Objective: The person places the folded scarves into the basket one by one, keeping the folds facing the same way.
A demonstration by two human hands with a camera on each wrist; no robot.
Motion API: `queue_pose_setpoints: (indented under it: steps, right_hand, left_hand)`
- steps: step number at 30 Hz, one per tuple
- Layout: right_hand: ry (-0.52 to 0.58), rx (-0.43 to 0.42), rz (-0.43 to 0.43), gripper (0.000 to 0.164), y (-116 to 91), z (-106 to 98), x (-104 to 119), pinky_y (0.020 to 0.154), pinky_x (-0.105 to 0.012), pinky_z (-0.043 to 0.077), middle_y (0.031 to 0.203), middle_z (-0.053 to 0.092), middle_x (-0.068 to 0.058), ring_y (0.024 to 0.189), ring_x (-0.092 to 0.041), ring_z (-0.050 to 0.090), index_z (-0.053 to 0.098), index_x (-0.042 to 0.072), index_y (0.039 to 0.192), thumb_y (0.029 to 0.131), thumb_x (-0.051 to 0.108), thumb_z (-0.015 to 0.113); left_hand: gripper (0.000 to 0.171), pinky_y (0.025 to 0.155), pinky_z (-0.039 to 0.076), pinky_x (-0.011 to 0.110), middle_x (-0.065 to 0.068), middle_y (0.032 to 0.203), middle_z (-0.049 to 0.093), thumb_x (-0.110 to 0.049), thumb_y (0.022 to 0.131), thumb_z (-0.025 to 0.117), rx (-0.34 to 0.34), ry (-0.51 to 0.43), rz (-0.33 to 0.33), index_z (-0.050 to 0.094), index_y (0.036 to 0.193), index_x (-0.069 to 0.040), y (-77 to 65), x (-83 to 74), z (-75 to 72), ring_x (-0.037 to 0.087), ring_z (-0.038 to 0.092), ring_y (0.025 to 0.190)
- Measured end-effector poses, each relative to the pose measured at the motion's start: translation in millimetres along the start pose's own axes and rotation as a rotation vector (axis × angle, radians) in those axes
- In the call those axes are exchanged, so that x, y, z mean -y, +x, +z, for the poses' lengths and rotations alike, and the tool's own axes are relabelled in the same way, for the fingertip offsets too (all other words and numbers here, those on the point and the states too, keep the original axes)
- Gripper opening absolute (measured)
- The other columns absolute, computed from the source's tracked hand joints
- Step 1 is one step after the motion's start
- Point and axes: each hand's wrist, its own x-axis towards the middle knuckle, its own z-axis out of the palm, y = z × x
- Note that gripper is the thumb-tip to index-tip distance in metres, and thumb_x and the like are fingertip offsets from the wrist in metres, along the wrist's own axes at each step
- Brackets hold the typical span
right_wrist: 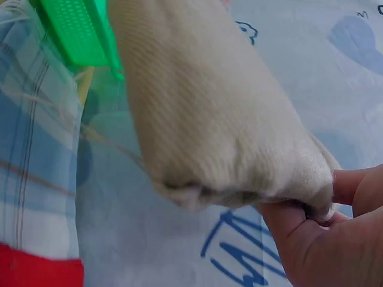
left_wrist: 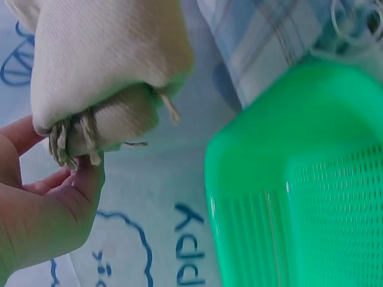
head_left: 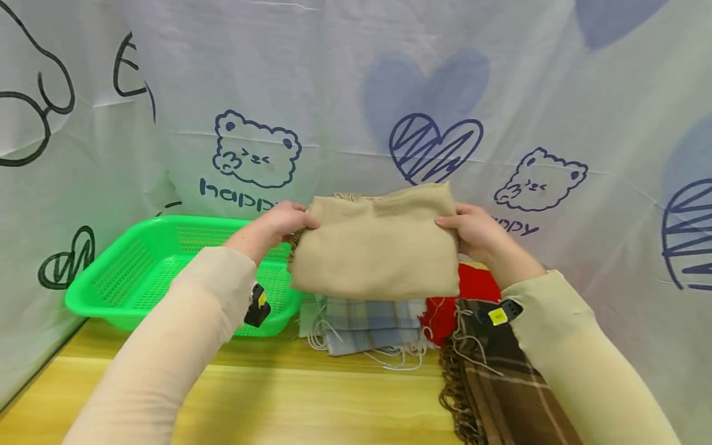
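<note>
A folded beige scarf (head_left: 378,247) with short fringe hangs in the air between my two hands. My left hand (head_left: 272,227) pinches its left end, thumb in front; in the left wrist view the fringe (left_wrist: 90,134) dangles beside that hand's fingertips. At the opposite end my right hand (head_left: 479,232) pinches the upper corner between thumb and fingers, which the right wrist view also shows at the scarf's edge (right_wrist: 299,179). Behind and below the scarf lies a folded blue-and-white plaid scarf (head_left: 372,327), partly hidden by it.
A green plastic basket (head_left: 111,315) stands at the left, against the printed curtain (head_left: 345,93). Right of the plaid scarf are a red cloth (head_left: 479,283) and a brown plaid fringed scarf (head_left: 500,395). Everything rests on a wooden table (head_left: 311,402).
</note>
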Motion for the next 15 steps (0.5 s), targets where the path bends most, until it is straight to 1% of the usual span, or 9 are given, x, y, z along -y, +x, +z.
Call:
queue_pose_setpoints:
  steps: [4, 8, 12, 15]
  right_hand:
    - [0.025, 0.005, 0.024, 0.04, 16, 25, 4, 0.068, -0.022, 0.052, 0.091, 0.054, 0.003, 0.072, -0.005, 0.059, 0.037, -0.004, 0.136, 0.098, 0.007, 0.043]
    - [0.061, 0.015, 0.041, 0.04, 34, 52, 5, 0.066, -0.022, 0.051, 0.09, 0.053, 0.001, 0.07, -0.006, 0.058, 0.039, -0.004, 0.135, 0.097, 0.005, 0.043]
    - [0.1, 0.027, 0.051, 0.041, 51, 79, 5, 0.063, -0.024, 0.05, 0.084, 0.053, 0.002, 0.066, -0.007, 0.056, 0.039, -0.004, 0.136, 0.096, 0.003, 0.044]
    - [0.137, 0.031, 0.058, 0.04, 62, 101, 5, 0.061, -0.025, 0.049, 0.081, 0.054, 0.002, 0.064, -0.007, 0.056, 0.04, -0.004, 0.135, 0.095, 0.001, 0.044]
  left_hand:
    - [0.044, 0.07, 0.044, 0.026, 0.012, 0.11, 0.054, -0.013, 0.091, 0.054, -0.052, 0.053, -0.008, 0.049, 0.132, 0.003, -5.5, 7.7, -22.6, 0.016, 0.052, 0.082]
    - [0.048, 0.069, 0.042, 0.026, 0.017, 0.118, 0.052, -0.013, 0.091, 0.054, -0.094, 0.107, -0.017, 0.045, 0.135, 0.004, -12.4, 15.0, -46.0, 0.018, 0.051, 0.084]
    - [0.051, 0.072, 0.045, 0.029, 0.023, 0.126, 0.049, -0.013, 0.091, 0.053, -0.131, 0.162, -0.035, 0.041, 0.137, 0.005, -16.6, 23.7, -68.6, 0.021, 0.054, 0.086]
    - [0.053, 0.078, 0.048, 0.035, 0.027, 0.13, 0.046, -0.014, 0.091, 0.052, -0.161, 0.218, -0.041, 0.039, 0.138, 0.006, -19.0, 32.9, -84.6, 0.026, 0.055, 0.091]
